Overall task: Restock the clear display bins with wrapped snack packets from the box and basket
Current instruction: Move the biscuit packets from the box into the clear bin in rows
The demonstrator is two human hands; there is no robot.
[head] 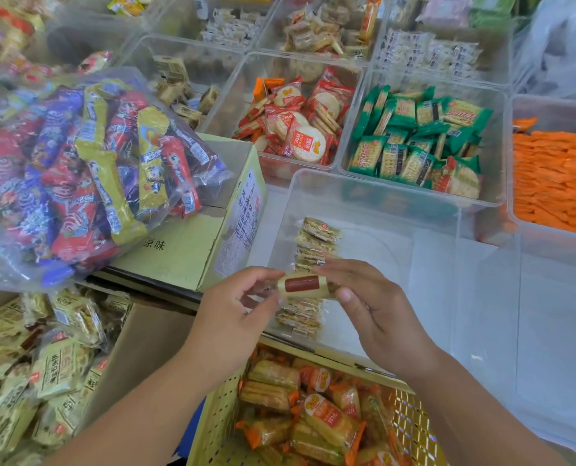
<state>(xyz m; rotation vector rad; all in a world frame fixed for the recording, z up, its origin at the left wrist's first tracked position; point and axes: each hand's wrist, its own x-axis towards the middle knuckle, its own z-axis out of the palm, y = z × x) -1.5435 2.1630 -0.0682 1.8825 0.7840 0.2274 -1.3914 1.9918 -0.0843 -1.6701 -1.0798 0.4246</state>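
Head camera view: a person's left hand (236,307) and right hand (374,304) hold one small cream-wrapped snack packet (302,284) with a red-brown bar printed on its face, each hand pinching one crimped end between thumb and fingertips, the remaining fingers loosely curled. The packet hangs level over the near edge of a nearly empty clear display bin (465,264), just above a single row of matching cream packets (313,250) stood on edge along the bin's left side.

Below the hands sits a pale perforated basket (212,428) of orange-trimmed snack packs, and to the lower left an open cardboard box (152,334) heaped with cream packets. A clear bag of mixed bright wafer bars (78,169) rests on a closed yellow carton (192,250). Behind lie bins of red-wrapped round crackers (300,129), green-wrapped crackers (417,136) and orange sticks (555,183).

The packet looks light and slightly puffed, its film slick and crinkly and its contents probably brittle, so a soft pinch at the flat sealed ends suits it better than a squeeze across the middle. To join the row it would likely need turning onto its edge and pressing lightly against the last packet, as the upright stack appears apt to topple.
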